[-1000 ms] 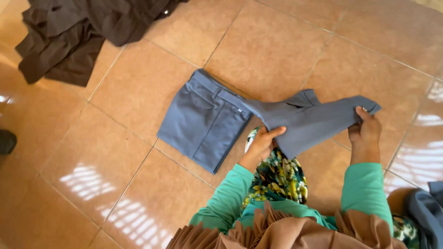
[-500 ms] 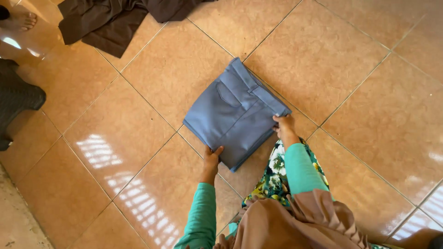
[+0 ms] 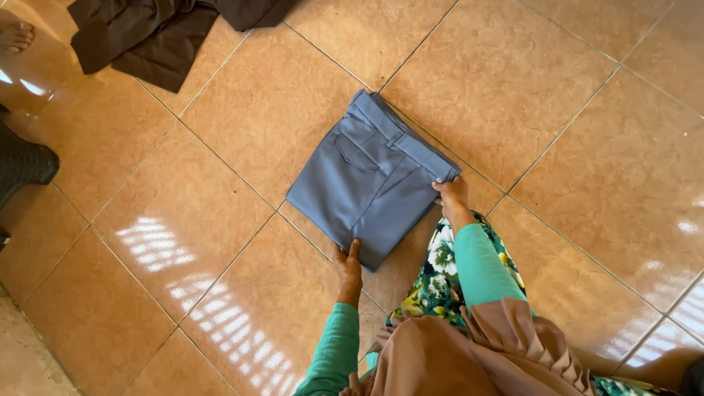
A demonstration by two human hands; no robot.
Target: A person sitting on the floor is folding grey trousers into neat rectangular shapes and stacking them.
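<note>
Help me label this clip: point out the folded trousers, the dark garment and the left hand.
folded grey-blue trousers (image 3: 367, 183), head view, back pocket panel
dark brown garment (image 3: 158, 33), head view, middle
left hand (image 3: 348, 265), head view, back

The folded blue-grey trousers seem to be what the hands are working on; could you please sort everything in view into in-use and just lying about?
In use:
folded blue-grey trousers
left hand
right hand

Lying about:
dark brown garment
black object
bare foot

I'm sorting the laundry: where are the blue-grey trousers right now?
The folded blue-grey trousers lie mid-frame on the tiled floor, left hand at their near corner, right hand at their waistband corner.
</note>
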